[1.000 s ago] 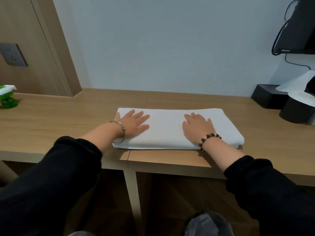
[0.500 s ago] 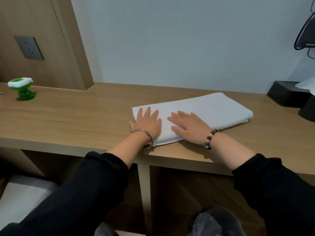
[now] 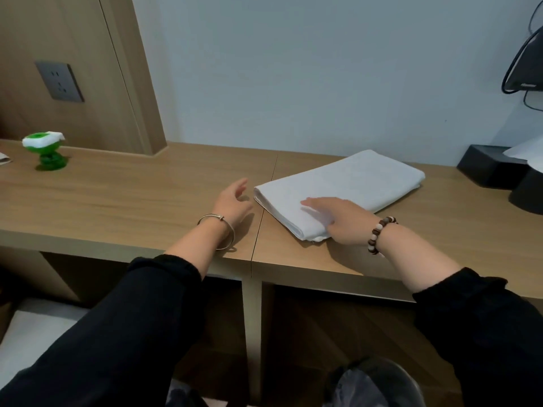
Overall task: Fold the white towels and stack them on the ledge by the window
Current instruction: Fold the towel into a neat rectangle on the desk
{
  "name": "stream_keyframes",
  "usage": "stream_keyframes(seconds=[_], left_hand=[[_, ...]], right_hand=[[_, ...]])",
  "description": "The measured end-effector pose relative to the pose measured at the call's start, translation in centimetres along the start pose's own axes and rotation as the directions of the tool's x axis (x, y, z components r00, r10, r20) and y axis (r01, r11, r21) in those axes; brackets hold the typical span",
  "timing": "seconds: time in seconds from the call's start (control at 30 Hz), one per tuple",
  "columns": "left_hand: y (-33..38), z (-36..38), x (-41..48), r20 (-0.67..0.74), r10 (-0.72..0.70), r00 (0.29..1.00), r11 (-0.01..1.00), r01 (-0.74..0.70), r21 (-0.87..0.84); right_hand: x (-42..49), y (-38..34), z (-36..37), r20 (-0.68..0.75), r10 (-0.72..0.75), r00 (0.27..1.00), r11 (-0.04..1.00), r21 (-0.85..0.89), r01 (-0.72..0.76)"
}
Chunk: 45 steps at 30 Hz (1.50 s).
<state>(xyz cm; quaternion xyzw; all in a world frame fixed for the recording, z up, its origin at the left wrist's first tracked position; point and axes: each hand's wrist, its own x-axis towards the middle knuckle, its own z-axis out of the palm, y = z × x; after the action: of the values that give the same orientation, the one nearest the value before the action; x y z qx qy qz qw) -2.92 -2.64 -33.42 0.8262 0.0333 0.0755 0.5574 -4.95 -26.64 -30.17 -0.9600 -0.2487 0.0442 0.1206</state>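
Note:
A folded white towel [image 3: 349, 183] lies at an angle on the wooden desk [image 3: 117, 201], its far end pointing to the back right. My right hand [image 3: 335, 218], with a bead bracelet on the wrist, rests flat on the towel's near corner, fingers spread. Just left of the towel my left hand [image 3: 233, 201], wearing a silver bangle, hovers above the bare wood, fingers loosely apart and holding nothing.
A small green and white object [image 3: 45, 151] stands at the desk's far left. Black boxes [image 3: 493, 168] sit at the right, below a dark screen with cables [image 3: 526, 66]. A wall socket [image 3: 60, 80] is on the wood panel. A bin [image 3: 376, 383] is under the desk.
My left hand has come off the towel and moved to its left. The towel has turned further, away from me and to the right. My view has swung left.

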Motion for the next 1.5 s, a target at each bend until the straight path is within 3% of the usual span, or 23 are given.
stream_keyframes(seconds=[0.3,0.5,0.67,0.8,0.97,1.13,1.23,1.3,1.37,1.43,1.5], left_hand=[[-0.3,1.8,2.2,-0.034,0.140,0.990,0.958,-0.126,0.257],[-0.6,1.8,3.2,-0.055,0.150,0.987,0.947,-0.128,0.294],[-0.8,1.7,3.9,-0.059,0.144,0.988,0.925,-0.113,0.363],[-0.6,1.6,4.2,-0.010,0.190,0.982,0.873,-0.164,0.460],[-0.6,1.4,4.5,0.065,0.276,0.959,0.762,-0.259,0.594],[-1.0,1.0,4.7,0.174,0.371,0.912,0.602,-0.379,0.702],[-0.8,0.9,4.5,0.183,0.374,0.909,0.565,-0.380,0.733],[-0.5,1.1,4.2,0.161,0.351,0.922,0.588,-0.351,0.729],[-0.3,1.1,4.0,0.112,0.242,0.964,0.730,-0.256,0.634],[0.2,0.4,4.2,0.098,0.035,0.995,0.934,-0.068,0.350],[1.0,-0.6,4.5,0.137,-0.114,0.984,0.987,0.096,0.132]], right_hand=[[0.1,-1.0,-0.3,0.103,-0.024,0.994,0.983,-0.181,0.042],[0.3,-0.2,-0.5,-0.113,-0.085,0.990,0.979,-0.197,0.061],[0.0,0.0,-0.7,-0.144,-0.128,0.981,0.986,-0.127,0.110],[-0.6,0.2,-0.9,-0.150,-0.156,0.976,0.987,-0.062,0.148],[-1.0,0.8,-0.2,-0.071,-0.134,0.988,0.975,-0.190,0.118],[-1.9,0.7,1.1,-0.070,-0.144,0.987,0.966,-0.227,0.125],[-2.3,0.5,1.5,-0.081,-0.141,0.987,0.966,-0.231,0.119],[-2.4,0.4,1.6,-0.082,-0.138,0.987,0.967,-0.225,0.117],[-2.4,0.3,1.6,-0.081,-0.136,0.987,0.966,-0.230,0.114],[-2.3,-0.1,1.5,-0.090,-0.136,0.987,0.962,-0.249,0.110],[-2.2,-1.3,1.8,-0.105,-0.149,0.983,0.961,-0.250,0.119]])
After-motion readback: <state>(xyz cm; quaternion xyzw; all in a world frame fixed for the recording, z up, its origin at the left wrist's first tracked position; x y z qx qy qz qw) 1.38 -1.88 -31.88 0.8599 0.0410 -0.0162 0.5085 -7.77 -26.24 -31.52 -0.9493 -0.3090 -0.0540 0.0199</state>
